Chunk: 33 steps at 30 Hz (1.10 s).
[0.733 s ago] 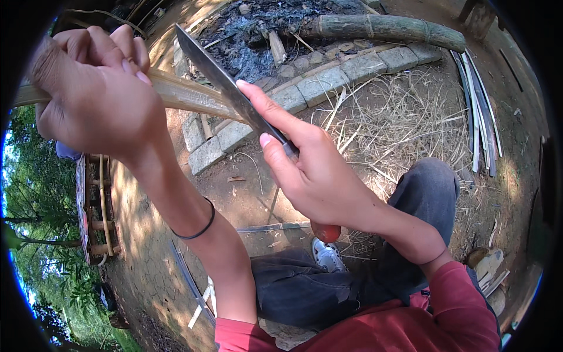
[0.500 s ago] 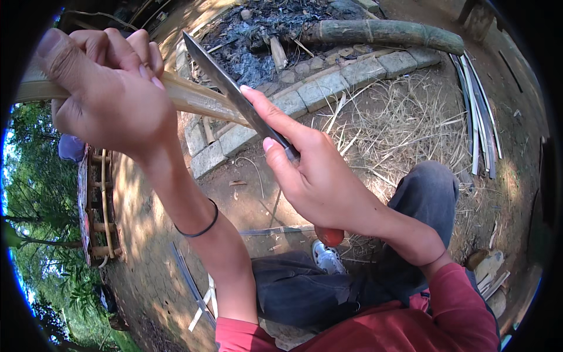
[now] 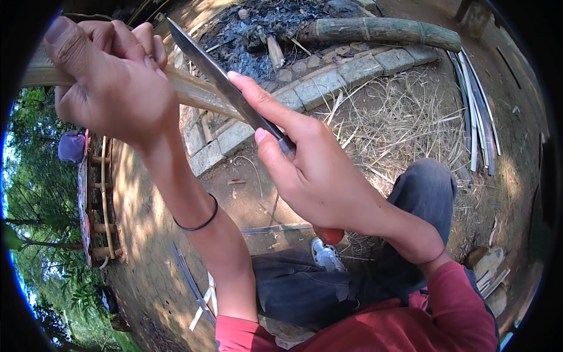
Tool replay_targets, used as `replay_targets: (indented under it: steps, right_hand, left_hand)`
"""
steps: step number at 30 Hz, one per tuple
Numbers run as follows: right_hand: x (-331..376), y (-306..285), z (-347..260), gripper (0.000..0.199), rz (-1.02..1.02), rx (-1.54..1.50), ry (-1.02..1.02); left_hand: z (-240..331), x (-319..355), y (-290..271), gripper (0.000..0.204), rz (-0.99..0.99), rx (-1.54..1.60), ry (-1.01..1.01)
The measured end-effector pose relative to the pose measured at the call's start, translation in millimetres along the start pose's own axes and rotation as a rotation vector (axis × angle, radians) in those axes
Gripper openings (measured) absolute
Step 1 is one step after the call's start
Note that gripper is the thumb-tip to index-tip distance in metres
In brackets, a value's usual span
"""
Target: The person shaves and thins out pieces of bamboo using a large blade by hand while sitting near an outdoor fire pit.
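My left hand [image 3: 120, 85] is wrapped round a pale bamboo strip [image 3: 202, 94], held up at the upper left. One end of the strip sticks out past my thumb toward the picture's edge. In my right hand [image 3: 319, 164] is a knife [image 3: 229, 91] with a long dark blade, its tip pointing up and left. My forefinger lies along the blade's back. The blade crosses the strip's near end and seems to touch it. A rounded reddish handle end [image 3: 329, 235] shows beneath my right hand; the rest of the handle is hidden.
Ahead lies an ash pit [image 3: 234, 44] edged with stone blocks [image 3: 319, 89], a thick bamboo pole [image 3: 381, 31] reaching over it. Thin shavings [image 3: 404, 126] cover the ground right of centre. Long strips [image 3: 475, 111] lie at far right. A low bamboo structure [image 3: 101, 199] stands left.
The view has shifted slightly. The knife and my right hand have moved a little up and left; my left hand keeps its hold on the strip.
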State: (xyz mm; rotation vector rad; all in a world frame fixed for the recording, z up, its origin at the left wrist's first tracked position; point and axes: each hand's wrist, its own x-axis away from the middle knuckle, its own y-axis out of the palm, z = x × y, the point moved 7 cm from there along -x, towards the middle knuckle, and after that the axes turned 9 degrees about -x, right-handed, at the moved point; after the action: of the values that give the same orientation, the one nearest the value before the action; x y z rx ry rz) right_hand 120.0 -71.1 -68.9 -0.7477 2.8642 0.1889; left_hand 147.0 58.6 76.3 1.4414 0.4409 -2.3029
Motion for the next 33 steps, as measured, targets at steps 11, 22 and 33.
replay_targets:
  steps: [11, 22, 33]
  right_hand:
    - [-2, -4, 0, 0.055, -0.007, -0.033, 0.007]
    - [-1, -3, 11, 0.057, 0.036, -0.041, -0.019]
    - [3, 3, 4, 0.056, 0.014, -0.011, -0.023]
  left_hand:
    - [-6, -2, -3, 0.054, -0.029, 0.085, -0.019]
    - [-5, 0, -3, 0.055, 0.036, -0.029, 0.005]
    - [-3, 2, -6, 0.056, 0.099, -0.086, -0.026]
